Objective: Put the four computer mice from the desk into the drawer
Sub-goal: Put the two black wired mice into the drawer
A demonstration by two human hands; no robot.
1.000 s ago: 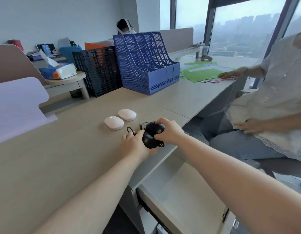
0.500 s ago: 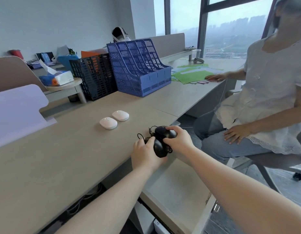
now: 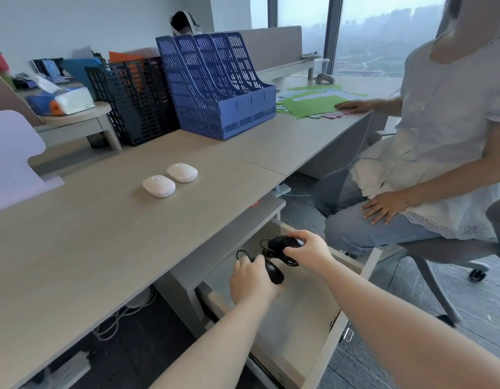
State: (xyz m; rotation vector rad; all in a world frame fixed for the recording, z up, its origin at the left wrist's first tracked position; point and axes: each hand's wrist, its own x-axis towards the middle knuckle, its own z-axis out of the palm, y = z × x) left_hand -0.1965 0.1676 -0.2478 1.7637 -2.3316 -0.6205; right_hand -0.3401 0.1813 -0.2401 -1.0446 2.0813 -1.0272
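Roughly halfway I'd say: left hand (image 3: 253, 279) and right hand (image 3: 307, 249) each grip a black wired mouse (image 3: 274, 272) over the open drawer (image 3: 296, 327), not set down yet, while two white mice (image 3: 170, 179) at about 11 o'clock wait on the desk (image 3: 83, 237).

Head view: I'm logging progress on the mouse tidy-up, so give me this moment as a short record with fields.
left hand: holds a black mouse over the open drawer
right hand: holds another black mouse, its cable dangling
still on desk: two white mice, side by side
in drawer: no mouse visible yet
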